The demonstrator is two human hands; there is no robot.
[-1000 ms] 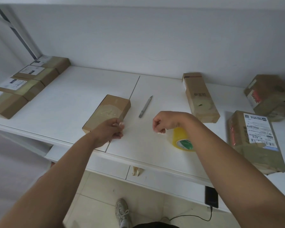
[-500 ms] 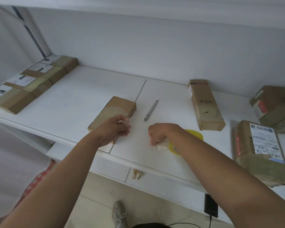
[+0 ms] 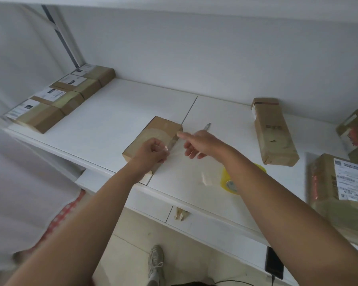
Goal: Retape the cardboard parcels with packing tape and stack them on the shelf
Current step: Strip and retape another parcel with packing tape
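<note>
Clearly left hand point(image 3: 153, 150) pinching tape point(image 3: 171, 146), right hand point(image 3: 203, 144) outstretched

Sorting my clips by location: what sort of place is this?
Probably a small parcel packing corner: brown cardboard parcels with shipping labels lined up on a white shelf-like counter, beside a yellow packing-tape roll.

white shipping labels point(image 3: 352, 182) on parcels point(image 3: 327, 188), print too blurred to read, no legible text
</note>
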